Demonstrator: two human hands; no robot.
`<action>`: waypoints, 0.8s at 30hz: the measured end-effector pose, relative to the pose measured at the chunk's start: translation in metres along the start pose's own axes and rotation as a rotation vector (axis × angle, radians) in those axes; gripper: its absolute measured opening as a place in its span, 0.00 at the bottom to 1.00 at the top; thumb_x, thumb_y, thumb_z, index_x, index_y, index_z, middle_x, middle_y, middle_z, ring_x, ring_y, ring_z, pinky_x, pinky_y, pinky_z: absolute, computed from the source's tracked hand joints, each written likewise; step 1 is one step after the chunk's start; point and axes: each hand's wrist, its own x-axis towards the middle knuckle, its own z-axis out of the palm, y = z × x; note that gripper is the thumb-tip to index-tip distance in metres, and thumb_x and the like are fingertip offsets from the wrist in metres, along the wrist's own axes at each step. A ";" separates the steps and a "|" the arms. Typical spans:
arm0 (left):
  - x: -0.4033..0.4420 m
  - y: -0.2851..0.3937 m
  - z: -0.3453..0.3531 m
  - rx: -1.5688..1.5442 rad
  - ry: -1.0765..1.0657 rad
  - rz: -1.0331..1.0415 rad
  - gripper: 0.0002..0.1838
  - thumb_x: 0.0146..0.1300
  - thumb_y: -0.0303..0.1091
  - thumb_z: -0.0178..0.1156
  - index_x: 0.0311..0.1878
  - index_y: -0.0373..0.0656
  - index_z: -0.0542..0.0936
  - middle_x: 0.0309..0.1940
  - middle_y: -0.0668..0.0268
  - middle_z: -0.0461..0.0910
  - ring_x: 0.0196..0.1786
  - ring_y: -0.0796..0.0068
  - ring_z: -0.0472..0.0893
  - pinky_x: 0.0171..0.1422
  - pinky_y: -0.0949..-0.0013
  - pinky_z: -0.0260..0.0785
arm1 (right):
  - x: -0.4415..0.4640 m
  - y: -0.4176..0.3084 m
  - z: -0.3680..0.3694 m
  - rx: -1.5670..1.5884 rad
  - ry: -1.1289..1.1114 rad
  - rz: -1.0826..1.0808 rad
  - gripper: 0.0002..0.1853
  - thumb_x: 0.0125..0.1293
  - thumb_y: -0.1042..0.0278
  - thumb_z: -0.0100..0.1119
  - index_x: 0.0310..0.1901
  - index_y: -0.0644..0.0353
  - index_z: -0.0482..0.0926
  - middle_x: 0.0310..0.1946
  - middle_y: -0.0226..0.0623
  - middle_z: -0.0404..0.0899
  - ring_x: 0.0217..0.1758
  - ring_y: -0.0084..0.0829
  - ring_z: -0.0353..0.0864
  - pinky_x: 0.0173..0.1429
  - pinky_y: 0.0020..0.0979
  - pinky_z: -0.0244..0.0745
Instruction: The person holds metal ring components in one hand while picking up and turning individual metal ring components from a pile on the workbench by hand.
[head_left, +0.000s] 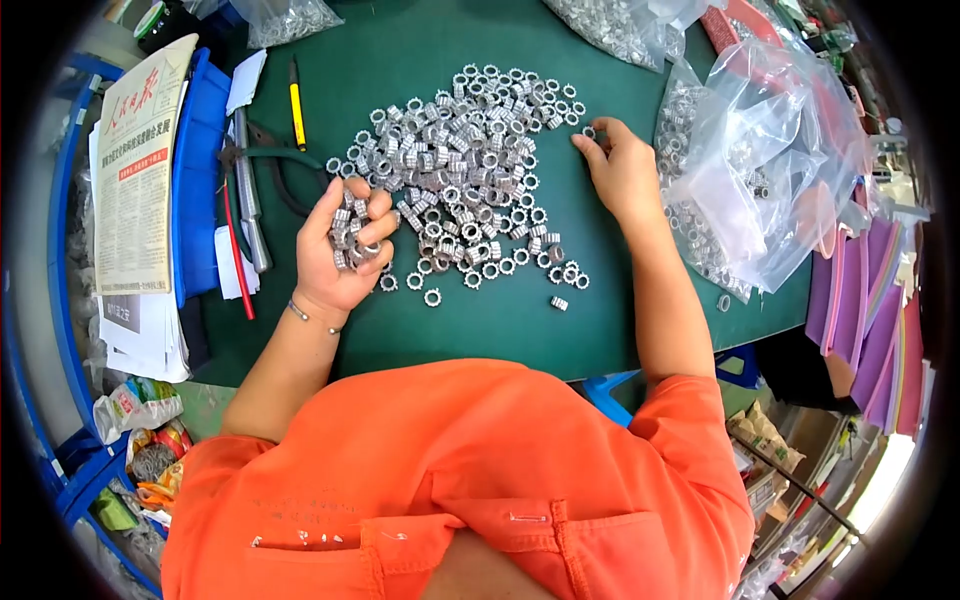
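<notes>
A large heap of small toothed metal rings (460, 150) lies on the green tabletop (590, 320), with loose ones scattered along its near edge. Left of the heap, my left hand (345, 245) is turned palm up, its fingers curled round several of these rings. My right hand (622, 165) is at the heap's right side, thumb and forefinger pinched on one metal ring (589, 132). That ring is apart from the heap.
Clear plastic bags of metal parts (740, 180) lie on the right, more at the top. On the left are a newspaper (135, 180), a blue tray (200, 170), green-handled pliers (270, 153), a red stick (237, 245) and a yellow-black pen (297, 110).
</notes>
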 end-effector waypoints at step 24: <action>-0.001 0.007 0.001 -0.264 -0.045 -0.052 0.13 0.69 0.40 0.44 0.40 0.39 0.72 0.35 0.64 0.63 0.33 0.78 0.68 0.22 0.78 0.60 | -0.044 -0.010 -0.034 1.978 -0.555 0.446 0.15 0.67 0.61 0.45 0.23 0.57 0.65 0.23 0.31 0.64 0.20 0.19 0.58 0.16 0.19 0.50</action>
